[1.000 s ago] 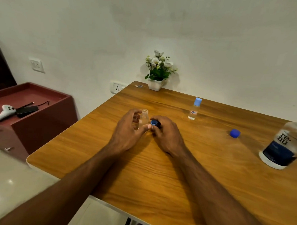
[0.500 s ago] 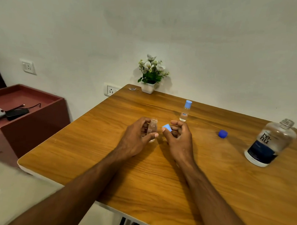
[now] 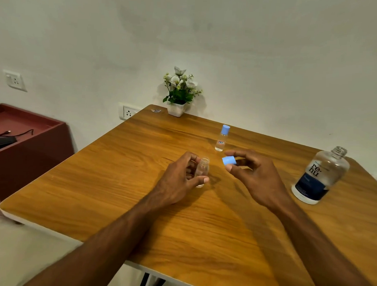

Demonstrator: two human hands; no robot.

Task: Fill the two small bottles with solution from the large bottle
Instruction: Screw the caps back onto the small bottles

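Two grips engaged: left hand (image 3: 177,181) clamped round uncapped clear small bottle (image 3: 202,171), right hand (image 3: 254,177) pinching its light-blue plastic cap (image 3: 229,160) at 3 o'clock. Next: park cap, fetch open large clear bottle (image 3: 322,175) for pouring.

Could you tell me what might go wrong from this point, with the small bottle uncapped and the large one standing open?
1. The uncapped small bottle is light and narrow-necked; held only by the left hand, it could tip or overflow while being filled.
2. The large bottle stands open near the table edge; a knock from the right arm could spill it.
3. The light blue cap in the right hand could roll away once set down.
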